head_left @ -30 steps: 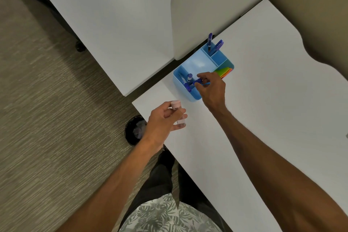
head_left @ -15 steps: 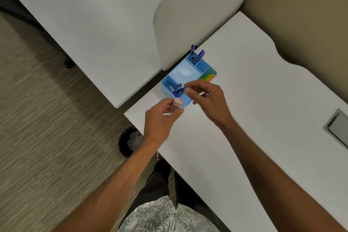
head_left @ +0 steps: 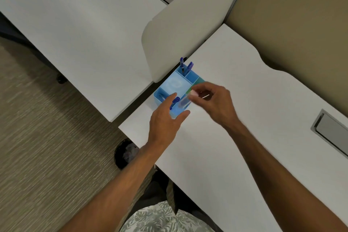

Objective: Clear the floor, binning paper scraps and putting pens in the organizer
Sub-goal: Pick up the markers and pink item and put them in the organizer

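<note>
A light blue organizer (head_left: 176,84) stands on the white desk (head_left: 244,118) near its left corner. Two blue pens (head_left: 185,66) stand in its far compartment, and another blue pen (head_left: 174,101) leans in a near one. My right hand (head_left: 214,103) pinches the pink cap end of a blurred, clear-bodied pen (head_left: 186,100), held tilted over the organizer's near right side. My left hand (head_left: 165,120) is spread at the organizer's near corner, fingers apart and holding nothing. A black bin (head_left: 125,153) with paper scraps inside sits on the floor below the desk edge.
A second white desk (head_left: 75,24) and a curved divider panel (head_left: 184,34) lie beyond the organizer. A grey cable hatch (head_left: 331,130) is set in the desk at right. Carpet (head_left: 47,147) fills the left side, and a chair caster (head_left: 61,79) shows under the far desk.
The pink-capped pen has passed from my left hand to my right, which now holds it over the organizer. My left hand has opened and moved up to the organizer's near corner.
</note>
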